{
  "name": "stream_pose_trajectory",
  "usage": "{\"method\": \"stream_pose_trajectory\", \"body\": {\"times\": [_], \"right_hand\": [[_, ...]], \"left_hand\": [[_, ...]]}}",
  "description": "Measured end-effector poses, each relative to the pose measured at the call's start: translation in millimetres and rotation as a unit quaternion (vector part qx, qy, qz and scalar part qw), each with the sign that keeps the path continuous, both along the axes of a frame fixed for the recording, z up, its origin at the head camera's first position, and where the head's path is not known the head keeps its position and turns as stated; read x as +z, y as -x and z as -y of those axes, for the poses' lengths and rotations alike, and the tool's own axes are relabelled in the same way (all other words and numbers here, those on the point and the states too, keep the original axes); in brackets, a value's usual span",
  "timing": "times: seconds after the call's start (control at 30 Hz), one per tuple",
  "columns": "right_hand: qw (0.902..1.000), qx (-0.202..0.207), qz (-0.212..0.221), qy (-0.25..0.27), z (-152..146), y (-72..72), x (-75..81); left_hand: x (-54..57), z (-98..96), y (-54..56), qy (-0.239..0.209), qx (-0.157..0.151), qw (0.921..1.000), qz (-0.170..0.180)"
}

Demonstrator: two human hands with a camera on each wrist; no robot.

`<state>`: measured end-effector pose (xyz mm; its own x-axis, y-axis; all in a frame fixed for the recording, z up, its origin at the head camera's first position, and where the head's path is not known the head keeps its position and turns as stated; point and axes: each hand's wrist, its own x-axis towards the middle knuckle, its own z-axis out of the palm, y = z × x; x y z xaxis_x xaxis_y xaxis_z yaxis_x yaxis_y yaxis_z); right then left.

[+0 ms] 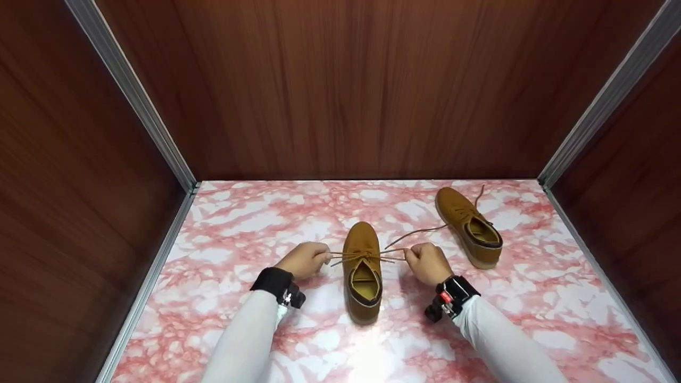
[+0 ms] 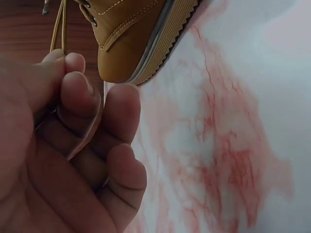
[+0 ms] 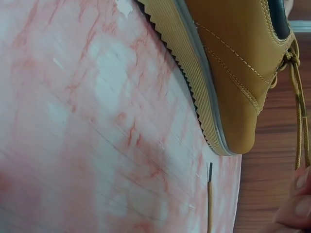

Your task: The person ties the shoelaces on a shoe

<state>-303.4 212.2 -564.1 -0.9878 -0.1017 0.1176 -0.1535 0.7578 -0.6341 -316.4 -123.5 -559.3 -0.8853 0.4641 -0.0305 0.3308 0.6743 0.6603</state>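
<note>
A tan lace-up shoe (image 1: 362,236) stands upright between my two hands, toe pointing away from me. My left hand (image 1: 304,260) pinches a loop of its shoelace between thumb and forefinger on the left side; in the left wrist view the doubled lace (image 2: 58,29) runs taut to the fingertips. On the right, my right hand (image 1: 429,264) pinches another lace loop, stretched out sideways. The right wrist view shows a knot (image 3: 291,57) over the shoe's tongue, with the doubled lace leading down to the fingertips (image 3: 302,180). Short loose lace ends stick out on both sides.
A matching tan shoe (image 1: 452,205) stands at the back right, with one loose lace (image 1: 417,232) trailing left toward the middle. The red-and-white marbled surface (image 1: 239,223) is bounded by brown wood-grain panels (image 1: 362,90) at the back and both sides.
</note>
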Motion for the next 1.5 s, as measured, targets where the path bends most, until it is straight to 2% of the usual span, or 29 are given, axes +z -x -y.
{"method": "stream_pose_trajectory", "body": {"times": [0.27,0.4,0.53,0.67,0.83,1.03,1.23,1.4,1.5], "right_hand": [[0.999,-0.022,0.021,0.032,-1.6,-1.6,-9.1],[0.9973,-0.029,0.033,0.058,-2.7,-0.2,-16.3],[0.9947,-0.025,0.055,0.083,-5.4,1.7,-26.4],[0.9916,-0.03,0.072,0.103,-8.8,3.3,-34.5],[0.9885,-0.042,0.076,0.124,-8.6,3.1,-38.3],[0.9826,-0.052,0.094,0.151,-1.2,-1.2,-41.7],[0.9787,-0.068,0.086,0.173,2.1,-3.2,-43.8],[0.9726,-0.095,0.08,0.196,2.6,-7.1,-44.2],[0.9726,-0.103,0.073,0.195,4.0,-8.2,-44.8]], "left_hand": [[-13.1,6.6,-3.7,-0.049,0.01,0.9973,0.054],[-21.7,5.3,-5.2,-0.066,0.015,0.9962,0.056],[-29.5,2.1,-7.2,-0.091,0.019,0.9931,0.071],[-36.2,-1.0,-8.8,-0.134,0.031,0.9842,0.112],[-42.0,-3.5,-11.9,-0.165,0.047,0.9755,0.137],[-43.6,-2.3,-14.0,-0.201,0.079,0.9629,0.162],[-45.2,-4.4,-14.1,-0.19,0.092,0.967,0.142],[-47.0,-4.2,-15.7,-0.183,0.092,0.9688,0.139],[-47.8,-1.6,-16.1,-0.181,0.088,0.9703,0.134]]}}
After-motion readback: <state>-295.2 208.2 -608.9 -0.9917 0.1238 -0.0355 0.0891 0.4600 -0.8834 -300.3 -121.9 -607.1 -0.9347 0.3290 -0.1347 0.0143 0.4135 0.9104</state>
